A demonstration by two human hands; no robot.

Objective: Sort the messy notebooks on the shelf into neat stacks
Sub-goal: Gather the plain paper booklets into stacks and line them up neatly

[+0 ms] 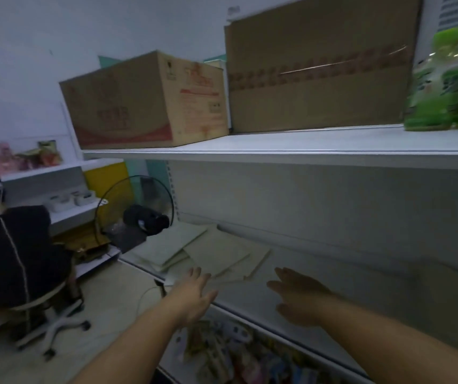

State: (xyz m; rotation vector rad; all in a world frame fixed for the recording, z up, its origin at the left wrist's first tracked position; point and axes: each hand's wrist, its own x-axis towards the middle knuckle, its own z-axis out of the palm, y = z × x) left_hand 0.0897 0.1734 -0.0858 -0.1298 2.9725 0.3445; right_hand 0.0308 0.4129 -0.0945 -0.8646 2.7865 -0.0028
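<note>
Currently: notebooks (216, 252) are lying scattered and overlapping at the left end of the middle shelf (355, 281). Left hand (196, 291) and right hand (298, 296) are hovering just beside them, fingers straight, apparently holding nothing.

We hold our left hand (194, 295) and right hand (297, 292) out over the front of the white metal shelf (347, 275), fingers straight, gripping nothing. Just beyond the left fingertips, pale beige flat notebooks (222, 253) lie fanned and overlapping. On the white upper board (277, 146) stand two brown cardboard boxes (139, 103) and a green plastic packet (444, 87).
</note>
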